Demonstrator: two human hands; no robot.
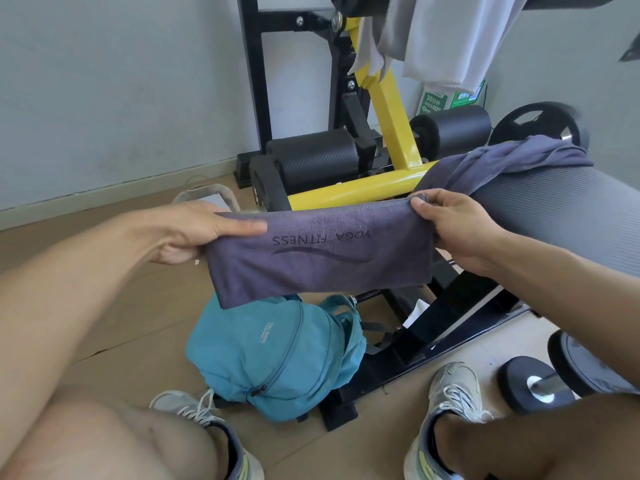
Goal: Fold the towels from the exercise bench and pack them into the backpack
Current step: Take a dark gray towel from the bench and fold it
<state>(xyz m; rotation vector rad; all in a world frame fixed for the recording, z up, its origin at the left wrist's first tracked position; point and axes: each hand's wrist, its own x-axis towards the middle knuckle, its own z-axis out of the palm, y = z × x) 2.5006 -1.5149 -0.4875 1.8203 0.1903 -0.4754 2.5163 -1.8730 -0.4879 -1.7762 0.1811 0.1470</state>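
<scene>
We are partway through folding, and the risk here is in the trailing cloth: the purple towel [322, 258] runs on past our right hand [453, 226] and up over the grey bench pad [561, 216], where it lies bunched. If we pull the fold toward us, that tail could snag on the pad, or drag and undo the fold. The lower layer hanging under our left hand [204, 230] could also slip loose, since only the top edge looks held.

Our left hand pinches the towel's near end, thumb laid flat along the top and fingers curled beneath. Our right hand grips the other end of the stretched span, thumb on top and fingers closed around the edge. The span hangs taut between the two hands. Directly below it, on the floor, sits the teal backpack [273, 358]; we cannot tell whether its main opening is unzipped.
</scene>
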